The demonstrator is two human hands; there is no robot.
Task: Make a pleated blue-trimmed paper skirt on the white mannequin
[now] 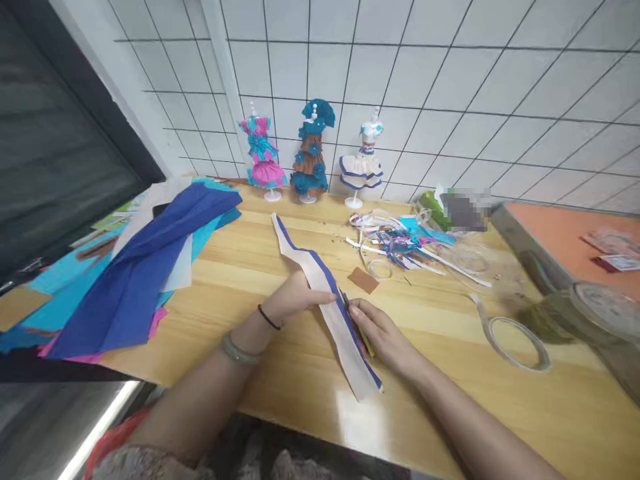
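Note:
A long white paper strip (336,327) with a dark blue border along one edge runs diagonally over the wooden table. My left hand (300,293) grips it near its middle, thumb on top and fingers underneath. Close by on the right, my right hand (375,327) is closed around scissors (370,347) with a yellow part on the handle. The dark blades lie along the strip's blue edge; whether they are parted I cannot tell. A small brown paper square (363,280) lies just beyond my right hand.
Three miniature dress forms in paper dresses, including a white one (361,170), stand against the tiled wall. Coloured paper sheets (145,260) are piled at left. Paper scraps (405,240) lie at the back right, a tape roll (520,343) at right, near a clear jar (600,307).

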